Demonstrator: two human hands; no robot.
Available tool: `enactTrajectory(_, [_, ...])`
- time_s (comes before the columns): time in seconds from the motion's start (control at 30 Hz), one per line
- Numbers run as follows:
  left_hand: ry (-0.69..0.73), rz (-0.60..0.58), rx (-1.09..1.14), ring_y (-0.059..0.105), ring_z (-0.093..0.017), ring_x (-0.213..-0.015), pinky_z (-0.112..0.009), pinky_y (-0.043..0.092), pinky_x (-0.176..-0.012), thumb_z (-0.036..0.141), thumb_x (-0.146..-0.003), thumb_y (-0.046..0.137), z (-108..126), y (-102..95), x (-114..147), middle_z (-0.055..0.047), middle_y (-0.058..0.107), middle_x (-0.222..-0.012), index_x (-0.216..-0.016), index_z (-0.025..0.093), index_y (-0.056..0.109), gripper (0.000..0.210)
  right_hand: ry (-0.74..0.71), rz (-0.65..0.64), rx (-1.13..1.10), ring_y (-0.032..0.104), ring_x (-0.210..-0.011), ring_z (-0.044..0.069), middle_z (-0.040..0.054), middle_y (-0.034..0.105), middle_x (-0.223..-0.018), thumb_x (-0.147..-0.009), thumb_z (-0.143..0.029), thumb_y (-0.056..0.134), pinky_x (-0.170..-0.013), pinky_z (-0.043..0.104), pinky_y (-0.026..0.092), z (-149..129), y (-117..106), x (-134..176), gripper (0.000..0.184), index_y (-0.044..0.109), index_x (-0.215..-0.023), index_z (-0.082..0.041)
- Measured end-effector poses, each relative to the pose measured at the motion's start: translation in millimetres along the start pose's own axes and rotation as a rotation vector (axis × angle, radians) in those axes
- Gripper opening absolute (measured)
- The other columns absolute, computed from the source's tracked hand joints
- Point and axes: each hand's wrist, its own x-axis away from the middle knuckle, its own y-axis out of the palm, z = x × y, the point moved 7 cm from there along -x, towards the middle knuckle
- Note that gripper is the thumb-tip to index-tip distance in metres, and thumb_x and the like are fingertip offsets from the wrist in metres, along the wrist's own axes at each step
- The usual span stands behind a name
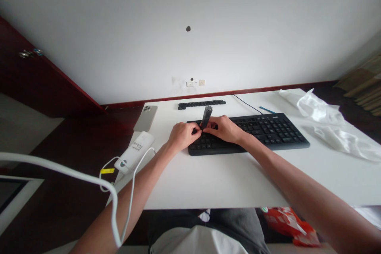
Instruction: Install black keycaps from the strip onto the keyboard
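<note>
A black keyboard (279, 133) lies on the white table, and both my hands meet over its left part. Between my fingertips a dark grey bar-shaped piece (207, 116) stands upright, slightly tilted, with a knobby top end; its exact kind does not show. My right hand (224, 128) is closed, its fingers pinched around the lower end of this piece. From the left side, my left hand (183, 135) is closed too, thumb and fingers pressed together against the base of the piece. What the left fingertips pinch is too small to make out.
Behind the keyboard lie a black ribbed strip (202, 104) and a blue thin tool (267, 110). On the left are a phone (145, 119) and a white device (135, 151) with a white cable (131, 202). Crumpled clear plastic (321, 107) covers the right side.
</note>
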Motion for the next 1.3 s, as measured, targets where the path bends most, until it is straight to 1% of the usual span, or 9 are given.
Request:
enactTrajectory(0.13, [-0.004, -0.009, 0.032, 0.052, -0.013, -0.054, -0.027, 0.033, -0.060, 0.038, -0.089, 0.067, -1, 0.8, 0, 0.000, 0.069, -0.065, -0.084, 0.025, 0.080, 0.019, -0.024, 0.009, 0.032, 0.069, -0.074, 0.019, 0.0025, 0.076, -0.084, -0.093, -0.029, 0.069, -0.070, 0.029, 0.050, -8, 0, 0, 0.010, 0.073, -0.092, -0.020])
enactTrajectory(0.27, [-0.012, -0.012, 0.084, 0.051, -0.012, -0.054, -0.026, 0.033, -0.060, 0.037, -0.089, 0.067, -3, 2.1, 0, 0.001, 0.067, -0.063, -0.083, 0.024, 0.079, 0.019, -0.020, 0.014, 0.030, 0.071, -0.077, 0.020, 0.0034, 0.077, -0.088, -0.093, -0.025, 0.068, -0.072, 0.030, 0.051, -12, 2, 0, 0.007, 0.072, -0.098, -0.021])
enactTrajectory(0.53, [0.007, -0.022, 0.123, 0.049, -0.012, -0.054, -0.026, 0.031, -0.058, 0.043, -0.092, 0.064, -4, 3.0, 0, 0.002, 0.062, -0.060, -0.083, 0.022, 0.077, 0.026, -0.031, 0.036, 0.067, 0.072, -0.080, 0.022, 0.0036, 0.078, -0.091, -0.096, -0.034, 0.065, -0.075, 0.032, 0.053, -16, -5, 3, 0.025, 0.068, -0.118, -0.023])
enactTrajectory(0.63, [0.020, -0.018, 0.099, 0.050, -0.013, -0.054, -0.026, 0.031, -0.059, 0.042, -0.094, 0.062, -3, 1.5, 0, 0.001, 0.062, -0.060, -0.084, 0.023, 0.078, 0.027, -0.061, 0.103, 0.041, 0.071, -0.087, 0.023, 0.0060, 0.077, -0.099, -0.097, -0.043, 0.064, -0.079, 0.034, 0.054, -20, -13, 2, 0.027, 0.070, -0.113, -0.022])
enactTrajectory(0.73, [0.025, -0.022, 0.105, 0.052, -0.013, -0.055, -0.026, 0.032, -0.059, 0.040, -0.093, 0.063, -2, 0.6, 1, 0.001, 0.064, -0.061, -0.084, 0.023, 0.078, 0.024, -0.065, 0.142, -0.091, 0.071, -0.096, 0.024, 0.0067, 0.076, -0.110, -0.099, -0.047, 0.060, -0.084, 0.035, 0.055, -21, -15, 0, 0.031, 0.070, -0.114, -0.022])
enactTrajectory(0.8, [0.020, -0.025, 0.111, 0.051, -0.013, -0.055, -0.026, 0.032, -0.060, 0.039, -0.093, 0.063, -2, 0.3, 1, 0.002, 0.064, -0.062, -0.085, 0.024, 0.078, 0.023, -0.056, 0.134, -0.174, 0.071, -0.098, 0.024, 0.0063, 0.076, -0.109, -0.099, -0.048, 0.060, -0.087, 0.035, 0.056, -20, -13, -1, 0.032, 0.069, -0.114, -0.022])
enactTrajectory(0.9, [0.017, -0.026, 0.110, 0.050, -0.013, -0.054, -0.026, 0.032, -0.060, 0.040, -0.093, 0.063, -2, 0.2, 1, 0.002, 0.063, -0.060, -0.084, 0.024, 0.078, 0.023, -0.050, 0.106, -0.226, 0.071, -0.095, 0.023, 0.0058, 0.076, -0.102, -0.098, -0.048, 0.060, -0.088, 0.036, 0.057, -20, -8, -1, 0.029, 0.067, -0.106, -0.021])
enactTrajectory(1.03, [0.019, -0.022, 0.097, 0.051, -0.013, -0.054, -0.026, 0.031, -0.060, 0.039, -0.092, 0.064, -3, 0.7, 1, 0.002, 0.063, -0.060, -0.085, 0.025, 0.078, 0.022, -0.036, 0.103, -0.217, 0.072, -0.089, 0.022, 0.0046, 0.076, -0.096, -0.100, -0.044, 0.058, -0.084, 0.034, 0.058, -22, -8, 0, 0.023, 0.063, -0.100, -0.022])
enactTrajectory(1.3, [0.019, -0.018, 0.095, 0.051, -0.014, -0.055, -0.027, 0.031, -0.060, 0.042, -0.093, 0.064, -2, 0.9, 1, 0.002, 0.061, -0.059, -0.085, 0.024, 0.078, 0.024, -0.033, 0.120, -0.133, 0.073, -0.089, 0.023, 0.0060, 0.077, -0.102, -0.099, -0.042, 0.059, -0.084, 0.034, 0.058, -19, -16, 2, 0.021, 0.063, -0.106, -0.022])
